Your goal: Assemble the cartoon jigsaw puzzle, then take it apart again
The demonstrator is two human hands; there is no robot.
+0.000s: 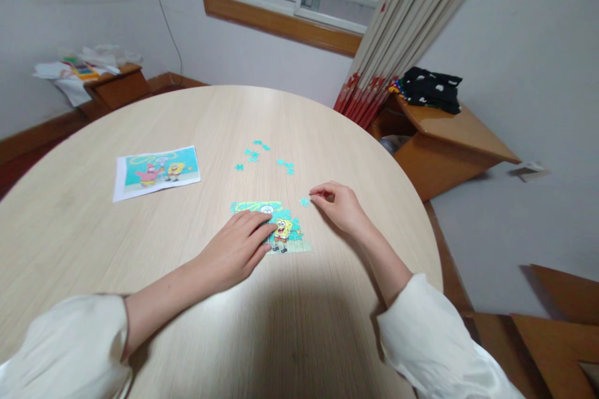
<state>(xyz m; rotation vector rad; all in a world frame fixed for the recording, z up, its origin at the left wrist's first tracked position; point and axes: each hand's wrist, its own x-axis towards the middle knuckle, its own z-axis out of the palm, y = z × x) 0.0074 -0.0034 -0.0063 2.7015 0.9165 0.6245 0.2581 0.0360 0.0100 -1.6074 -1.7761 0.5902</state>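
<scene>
The left hand is laid, slightly spread, on the puzzle. The right hand is held narrow; whether anything is pinched cannot be told. Beside it, 1 piece is placed. Beyond the puzzle, other pieces are scattered on the worktop; at left, a sheet is laid.

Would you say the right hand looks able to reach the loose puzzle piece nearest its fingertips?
Probably yes: the right hand is right beside that loose piece, with nothing visible between; the left hand rests clear of it on the puzzle.
</scene>
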